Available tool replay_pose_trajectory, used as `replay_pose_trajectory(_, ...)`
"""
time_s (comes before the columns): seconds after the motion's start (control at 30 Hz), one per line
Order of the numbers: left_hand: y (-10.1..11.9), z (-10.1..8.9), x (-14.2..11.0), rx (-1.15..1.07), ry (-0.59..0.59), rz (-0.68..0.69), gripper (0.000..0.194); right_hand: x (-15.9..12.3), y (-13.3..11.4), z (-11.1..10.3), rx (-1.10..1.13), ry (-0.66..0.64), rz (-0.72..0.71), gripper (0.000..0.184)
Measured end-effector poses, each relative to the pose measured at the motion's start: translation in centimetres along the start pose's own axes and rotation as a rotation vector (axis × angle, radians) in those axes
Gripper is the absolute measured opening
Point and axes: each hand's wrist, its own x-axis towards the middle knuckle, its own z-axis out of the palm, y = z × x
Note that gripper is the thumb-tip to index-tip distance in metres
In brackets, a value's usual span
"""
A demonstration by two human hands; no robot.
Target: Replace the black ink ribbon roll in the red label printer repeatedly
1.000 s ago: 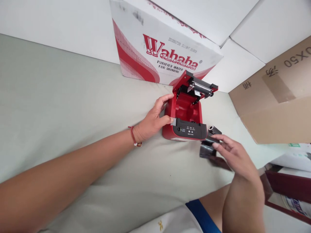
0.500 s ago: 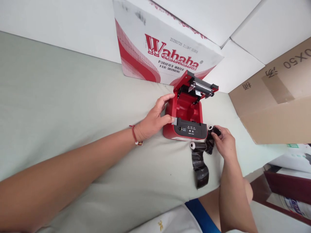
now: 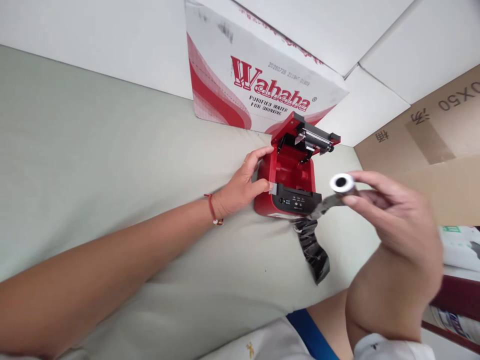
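A red and black label printer [image 3: 267, 204] stands on the pale green cloth with its lid [image 3: 284, 129] raised and its red inside showing. My left hand [image 3: 243, 179] grips its left wall, thumb at the front corner and fingers toward the hinge. Between thumb and fingers, my right hand [image 3: 403, 215] holds a black ribbon roll [image 3: 351, 189] up off the cloth, its white core end turned toward me. From this roll the ribbon runs down past the printer's front right corner. A creased black ribbon strip [image 3: 317, 252] lies on the cloth there, and its other roll is blurred.
A white and red water carton [image 3: 213, 75] stands right behind the printer, against the white wall. To the right is a large brown cardboard box [image 3: 423, 185]. A dark red shelf [image 3: 455, 295] lies at the lower right, below the cloth's edge.
My right hand has lifted its ribbon roll off the cloth, moving up and to the right, and the ribbon stretches behind it. My left hand stays on the printer.
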Motion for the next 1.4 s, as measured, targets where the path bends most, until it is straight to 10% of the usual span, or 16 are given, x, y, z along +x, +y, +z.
replay_pose_trajectory(0.2,1.0,0.3,-0.8,0.273,0.042,0.134,0.068,4.2,-2.2,6.1,-0.249,-0.138,-0.324,0.035)
replay_pose_trajectory(0.47,3.2,2.8,-2.6,0.723,0.130,0.804,0.044,5.7,-3.1,9.4,-0.658,-0.130,-0.285,0.040)
replay_pose_trajectory(1.07,4.5,3.9,-2.9,0.928,0.014,0.899,0.028,5.9,-2.0,9.5,-0.316,-0.080,-0.320,0.030)
replay_pose_trajectory(1.3,5.2,4.1,-3.1,0.908,0.040,0.878,0.022,5.2,-2.2,6.1,0.101,0.410,-0.412,0.023)
replay_pose_trajectory(1.4,5.4,4.1,-3.1,0.906,0.023,0.861,0.023,5.2,-1.9,5.8,0.045,0.423,-0.408,0.024)
